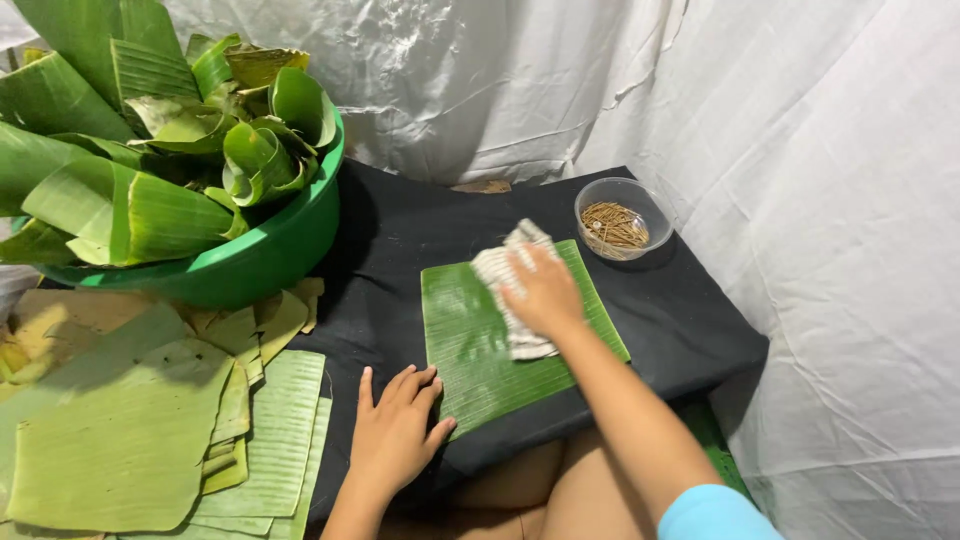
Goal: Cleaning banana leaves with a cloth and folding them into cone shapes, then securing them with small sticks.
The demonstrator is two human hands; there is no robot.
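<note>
The fingers of the right hand [545,292] are lying flat and pressing down on a crumpled, pale striped cotton cloth [512,290] — not curling around it, just pinning it against a glossy, ribbed rectangular piece of green banana leaf [480,350]. The leaf is lying on a low table draped in matte black fabric [690,320], near its front edge. The left hand [395,430] is resting palm-down with fingers spread and gripping nothing, its fingertips touching the leaf's lower left corner to steady it. Both forearms are reaching forward from the bottom of the view, the right one crossing above a light blue sleeve [715,515].

Behind the leaf, at the table's far right corner, a small round clear plastic bowl [625,215] is holding thin brown sticks. To the left, a large round green plastic basin [270,255] is brimming with rolled and folded banana leaves. Below it, a stack of flat, duller yellow-green cut leaf sheets [150,420] is lying spread out — well apart from the cloth. Wrinkled white sheeting [800,150] is hanging all around.
</note>
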